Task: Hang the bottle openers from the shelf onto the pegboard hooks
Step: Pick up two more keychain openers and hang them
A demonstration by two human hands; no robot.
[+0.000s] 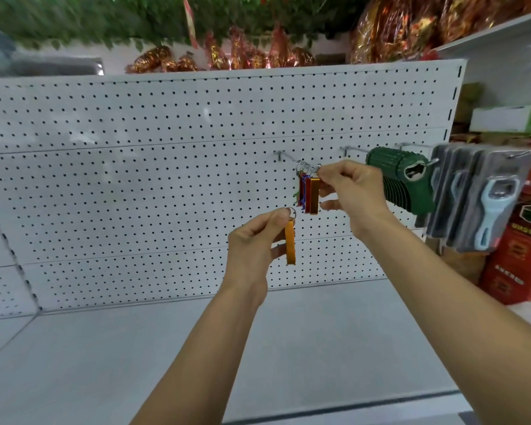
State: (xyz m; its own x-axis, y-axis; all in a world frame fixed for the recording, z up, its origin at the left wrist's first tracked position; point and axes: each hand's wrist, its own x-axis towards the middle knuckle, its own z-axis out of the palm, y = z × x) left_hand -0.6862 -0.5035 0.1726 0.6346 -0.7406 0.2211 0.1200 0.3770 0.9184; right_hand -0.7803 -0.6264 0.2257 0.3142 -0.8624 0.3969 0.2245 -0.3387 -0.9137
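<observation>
Beside the hook [284, 157], green openers [399, 179] crowd the right hand [350, 191].

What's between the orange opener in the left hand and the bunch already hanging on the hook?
Nothing: in the head view, only bare pegboard shows between the orange opener and the hanging bunch.

- One head-worn wide-angle view, no second view to share ground with.
- It faces straight ahead at a white pegboard [135, 179], close up, with both forearms reaching in from the bottom edge.
- The grey shelf [105, 363] fills the lower frame; foliage [89, 16] crosses the top.
- Straight lines bow toward the edges.
</observation>
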